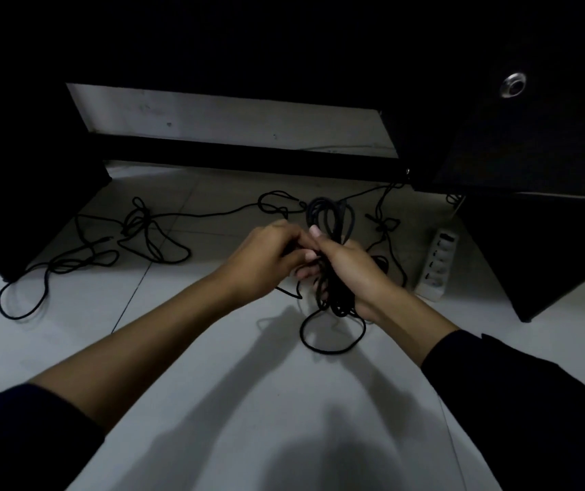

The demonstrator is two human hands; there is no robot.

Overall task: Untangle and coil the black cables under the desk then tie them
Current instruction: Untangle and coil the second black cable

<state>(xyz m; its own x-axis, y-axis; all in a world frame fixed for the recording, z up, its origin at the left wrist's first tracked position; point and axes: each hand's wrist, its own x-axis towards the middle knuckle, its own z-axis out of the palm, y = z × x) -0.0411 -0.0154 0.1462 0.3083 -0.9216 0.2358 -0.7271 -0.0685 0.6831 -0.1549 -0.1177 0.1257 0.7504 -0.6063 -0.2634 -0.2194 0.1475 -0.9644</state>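
A coiled bundle of black cable (330, 221) stands upright in front of me, above the white tiled floor. My right hand (356, 274) grips the bundle round its middle, thumb up against the loops. My left hand (266, 258) meets it from the left, fingers curled and pinching the cable at the bundle's middle. One loose loop (333, 334) hangs below the bundle. More tangled black cables (142, 235) lie spread on the floor at the left under the desk, and another tangle (386, 221) lies behind my right hand.
A white power strip (438, 264) lies on the floor at the right, beside a dark desk cabinet (539, 242) with a round metal lock (513, 85). A dark panel (18, 193) stands at the left. A black crossbar (248, 157) runs along the back.
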